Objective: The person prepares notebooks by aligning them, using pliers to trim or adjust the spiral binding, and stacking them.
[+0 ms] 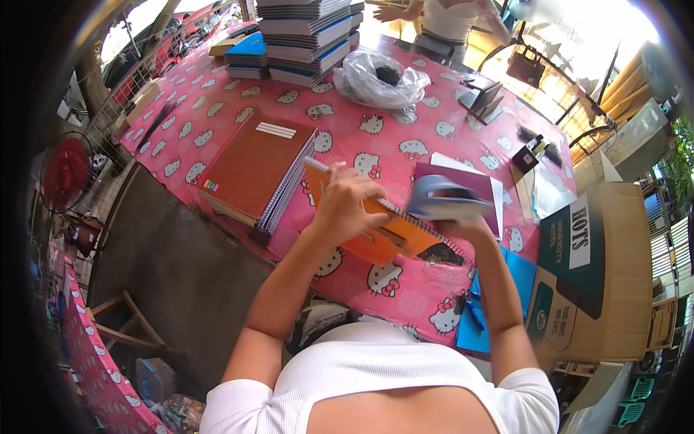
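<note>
Left hand [347, 202] clamped on an orange spiral notebook [387, 235], right hand [463, 226] gripping a blurred blue object [447, 199] (kind unclear), above the pink worktop [405, 134].

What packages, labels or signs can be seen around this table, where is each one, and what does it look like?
Cardboard box: right of the table, big, brown with a dark green panel.
White label: rectangle with dark print, on the box's green panel.
Clear plastic bag: far side of the pink table, crumpled, something dark inside.
Small coloured strip: at one corner of the brown spiral notebook's cover.
</note>
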The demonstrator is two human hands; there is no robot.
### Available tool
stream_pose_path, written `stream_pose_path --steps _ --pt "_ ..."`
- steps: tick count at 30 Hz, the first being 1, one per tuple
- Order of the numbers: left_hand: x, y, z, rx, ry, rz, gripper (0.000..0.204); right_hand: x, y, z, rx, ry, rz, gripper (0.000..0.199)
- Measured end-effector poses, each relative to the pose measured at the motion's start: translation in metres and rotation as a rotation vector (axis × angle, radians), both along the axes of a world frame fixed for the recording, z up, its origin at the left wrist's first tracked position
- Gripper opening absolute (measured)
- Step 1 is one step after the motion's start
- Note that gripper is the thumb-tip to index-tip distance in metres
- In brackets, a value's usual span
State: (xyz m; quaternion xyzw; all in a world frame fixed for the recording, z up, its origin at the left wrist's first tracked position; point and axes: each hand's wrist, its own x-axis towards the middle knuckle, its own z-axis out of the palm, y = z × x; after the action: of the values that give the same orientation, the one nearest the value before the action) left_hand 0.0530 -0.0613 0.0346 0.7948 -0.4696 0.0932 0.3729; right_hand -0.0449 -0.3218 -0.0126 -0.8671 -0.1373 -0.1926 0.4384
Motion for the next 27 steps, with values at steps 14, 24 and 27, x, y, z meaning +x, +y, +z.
stream_pose_path --steps 14,24,27 --pt "0.022 0.026 -0.015 -0.031 -0.113 0.164 0.037 0.044 0.039 0.014 0.182 0.435 -0.018 0.050" --pt "0.037 0.043 -0.016 -0.263 0.005 0.224 0.036 0.071 0.060 0.029 0.509 0.369 0.089 0.045" --pt "0.043 0.044 -0.021 -0.289 0.058 0.207 0.038 0.083 0.055 0.025 0.034 0.221 0.163 0.047"
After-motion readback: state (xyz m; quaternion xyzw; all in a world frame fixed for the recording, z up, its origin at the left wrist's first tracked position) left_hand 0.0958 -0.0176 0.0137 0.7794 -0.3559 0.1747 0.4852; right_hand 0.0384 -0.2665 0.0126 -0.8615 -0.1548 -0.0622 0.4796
